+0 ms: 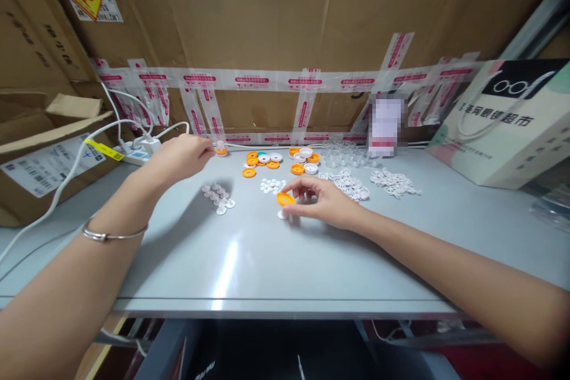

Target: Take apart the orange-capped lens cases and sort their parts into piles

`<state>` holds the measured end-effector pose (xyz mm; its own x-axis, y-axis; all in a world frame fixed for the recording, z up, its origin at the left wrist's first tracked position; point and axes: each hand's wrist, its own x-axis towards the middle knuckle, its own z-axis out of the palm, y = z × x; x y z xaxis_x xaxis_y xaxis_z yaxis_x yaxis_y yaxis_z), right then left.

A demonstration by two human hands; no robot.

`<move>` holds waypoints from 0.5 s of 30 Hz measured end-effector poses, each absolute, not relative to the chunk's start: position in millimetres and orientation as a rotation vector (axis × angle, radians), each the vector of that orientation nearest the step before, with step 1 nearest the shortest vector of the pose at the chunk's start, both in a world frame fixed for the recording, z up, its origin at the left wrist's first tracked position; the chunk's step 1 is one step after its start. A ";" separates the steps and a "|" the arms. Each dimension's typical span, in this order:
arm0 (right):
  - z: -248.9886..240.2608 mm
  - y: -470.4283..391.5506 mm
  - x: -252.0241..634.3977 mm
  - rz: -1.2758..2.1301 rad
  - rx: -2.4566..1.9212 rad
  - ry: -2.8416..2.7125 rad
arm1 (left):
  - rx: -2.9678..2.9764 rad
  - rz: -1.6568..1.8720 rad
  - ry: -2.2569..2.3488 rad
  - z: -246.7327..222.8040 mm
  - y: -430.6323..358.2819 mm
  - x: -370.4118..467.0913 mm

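My left hand [184, 155] reaches to the back of the table with its fingers pinched together. At its fingertips is a small orange base with a clear dome [221, 150]. My right hand [327, 200] grips an orange round cap [285, 199] between thumb and fingers, held tilted. Just under that cap lies a white disc [282, 214]. Between my hands is a cluster of pale discs [218, 197]. Small white parts [272, 186] lie behind the right hand. Orange and white rings [262, 160] and orange and white caps [304, 160] sit farther back.
Clear domes [342, 154] and piles of white rings [394, 182] lie at the right. A paper bag [494, 142] stands at far right. White cables and a power strip [136, 155] are behind my left forearm, near an open cardboard box [48, 160]. Large cardboard [267, 12] walls the back.
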<state>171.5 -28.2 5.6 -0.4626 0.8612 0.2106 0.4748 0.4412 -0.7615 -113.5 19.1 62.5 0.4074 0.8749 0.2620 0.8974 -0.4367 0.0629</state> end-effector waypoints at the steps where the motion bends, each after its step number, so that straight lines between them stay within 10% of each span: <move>1: 7.8 -26.8 172.3 0.817 -1.121 -2.062 | -2.536 -0.440 -1.581 60.5 11.4 -100.0; 15: 19.3 5.4 187.6 0.435 -1.224 -1.917 | -3.138 -0.412 -0.843 16.0 -31.4 -27.0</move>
